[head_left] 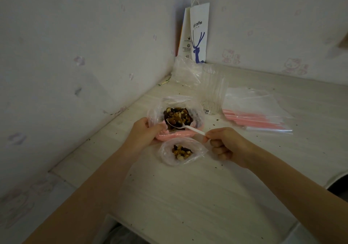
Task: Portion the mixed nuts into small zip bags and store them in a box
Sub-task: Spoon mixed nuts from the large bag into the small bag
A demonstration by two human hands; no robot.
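Brown mixed nuts [177, 116] fill the bag [198, 113] the left hand [145, 131] grips; right hand [225, 144] pinches a spoon [188, 128].

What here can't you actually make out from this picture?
Head view: left hand fingertips, hidden behind the large nut bag rim it holds.
Spoon bowl: too dim to tell what it carries.
Paper bag: word before "coffee" blurred.
Dark object at right edge: cut off by the frame.
Storage box: none recognisable.

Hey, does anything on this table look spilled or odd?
Yes: small dark crumbs lie scattered over the table, right of the big nut bag and toward the near edge. No whole nuts look spilled.
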